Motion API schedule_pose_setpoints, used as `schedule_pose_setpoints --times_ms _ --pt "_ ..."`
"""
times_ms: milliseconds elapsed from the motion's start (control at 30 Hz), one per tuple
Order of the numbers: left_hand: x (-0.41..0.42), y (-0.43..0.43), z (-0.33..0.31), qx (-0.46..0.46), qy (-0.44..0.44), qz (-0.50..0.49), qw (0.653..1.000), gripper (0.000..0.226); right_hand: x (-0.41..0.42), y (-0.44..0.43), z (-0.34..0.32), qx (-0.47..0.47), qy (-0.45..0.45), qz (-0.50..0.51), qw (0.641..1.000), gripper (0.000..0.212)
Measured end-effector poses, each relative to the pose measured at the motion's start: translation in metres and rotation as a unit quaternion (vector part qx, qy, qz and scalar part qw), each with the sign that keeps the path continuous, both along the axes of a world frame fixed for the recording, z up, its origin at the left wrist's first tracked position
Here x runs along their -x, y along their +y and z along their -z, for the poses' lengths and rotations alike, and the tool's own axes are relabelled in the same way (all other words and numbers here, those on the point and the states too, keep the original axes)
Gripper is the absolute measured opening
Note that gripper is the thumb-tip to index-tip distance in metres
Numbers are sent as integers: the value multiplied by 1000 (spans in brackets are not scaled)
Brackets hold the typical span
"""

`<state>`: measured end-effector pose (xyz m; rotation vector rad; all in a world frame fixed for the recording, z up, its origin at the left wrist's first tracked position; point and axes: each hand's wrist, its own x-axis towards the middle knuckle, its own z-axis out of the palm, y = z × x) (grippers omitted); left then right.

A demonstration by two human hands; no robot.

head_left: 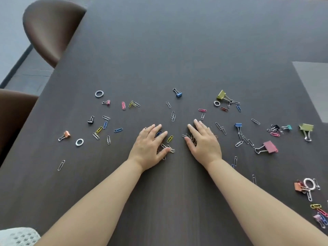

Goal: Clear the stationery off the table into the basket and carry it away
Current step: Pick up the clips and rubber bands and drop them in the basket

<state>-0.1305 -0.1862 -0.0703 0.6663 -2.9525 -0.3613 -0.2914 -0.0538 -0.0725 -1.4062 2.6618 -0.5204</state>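
The stationery lies loose across the dark wood table (177,50), none of it in a container. The only container in sight is the corner of a white perforated basket (17,237) at 7 o'clock by the near table edge; what it holds cannot be seen. Taking the gap between the hands as the clock's centre, the left hand (150,144) lies palm down at 9 o'clock, fingers straight and spread, pressing on a few paper clips (170,149) and gripping nothing. The right hand (202,141) lies the same way at 3 o'clock, flat and splayed over a small heap of clips (190,137), holding none of them. Paper clips in silver, blue, pink, yellow and red are strewn from 9 through 12 to 4 o'clock, too many and too tangled to count surely. Four white rings show: one (99,94) at 10 o'clock, one (79,142) at 9, one (216,103) at 1 and one (308,183) at 4. At least eleven binder clips can be counted, among them a blue one (177,93) at 12, a black one (90,120) and an orange one (64,135) toward 9, a yellow-green one (222,95) at 1, a large green one (306,130) and a large pink one (268,147) at 3. Two brown chairs stand at the table's left edge, one (51,29) at 10 and one (14,112) at 9. A grey panel (312,86) sits in the tabletop at 2 o'clock.
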Motion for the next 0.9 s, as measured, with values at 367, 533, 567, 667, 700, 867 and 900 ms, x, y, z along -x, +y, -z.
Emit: schedule_pose_setpoints --times_ms 367,533,567,667,700,867,900 --pt "-24 25 10 62 39 -5 997 70 -19 47 3 -11 42 52 998 73" --pt "-12 25 11 78 25 -49 995 67 -16 36 6 -17 47 29 998 63" --pt "-10 24 11 77 50 -58 994 60 -15 34 7 6 51 16 999 57" --pt "-10 25 14 72 117 -48 989 40 -15 32 11 65 67 -21 995 41" --pt "-11 25 14 67 127 -40 989 36 -16 33 11 74 71 -26 994 39" --pt "-13 28 15 70 143 -34 987 33 -19 34 14 101 100 -27 990 37" --pt "-14 28 15 73 146 -35 986 35 -19 34 14 99 106 -25 989 37"
